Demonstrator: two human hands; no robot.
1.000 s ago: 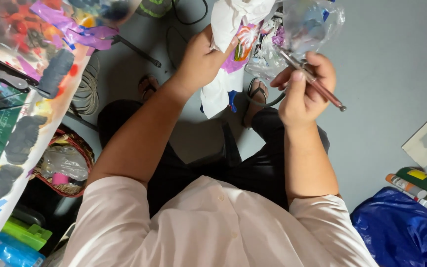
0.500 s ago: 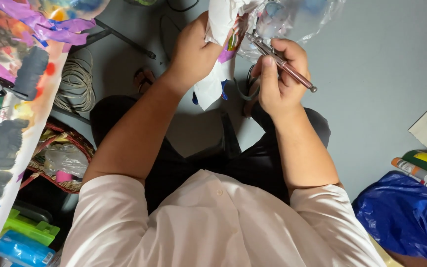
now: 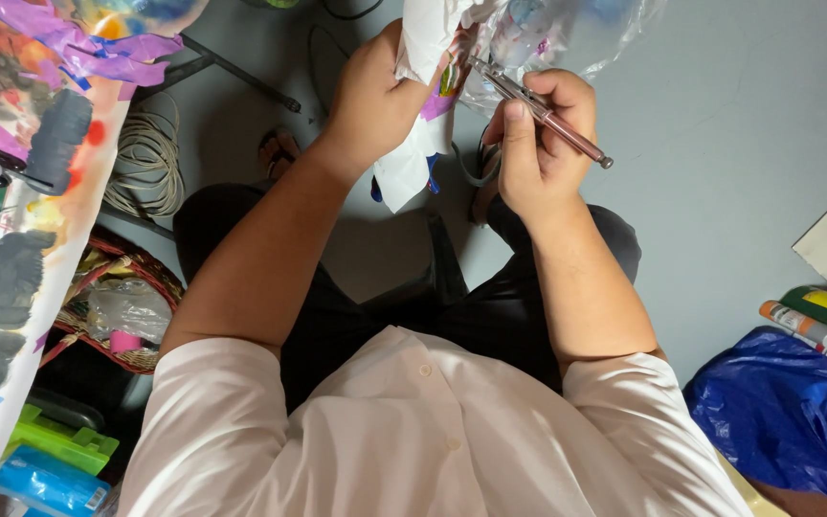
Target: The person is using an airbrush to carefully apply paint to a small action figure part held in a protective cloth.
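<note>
Airbrush point(image 3: 538, 108) slants up-left in right hand point(image 3: 533, 144); left hand point(image 3: 375, 96) grips stained rag point(image 3: 413, 153).

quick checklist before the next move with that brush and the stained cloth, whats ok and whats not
1. Right hand has a firm hold on the thin metal-handled brush: ok, fingers wrap it mid-shaft.
2. Left hand holds the white paint-stained cloth: ok, bunched in the fist, tail hanging free.
3. Brush tip meets the cloth: cannot tell, the tip is hidden where cloth and clear plastic bag overlap.
4. Brush is clean: cannot tell, the bristles are out of sight.
5. Cloth tail clear of the dark trousers: ok, it hangs above the gap between the knees.
6. Bag is supported: cannot tell, it runs off the top edge.
</note>
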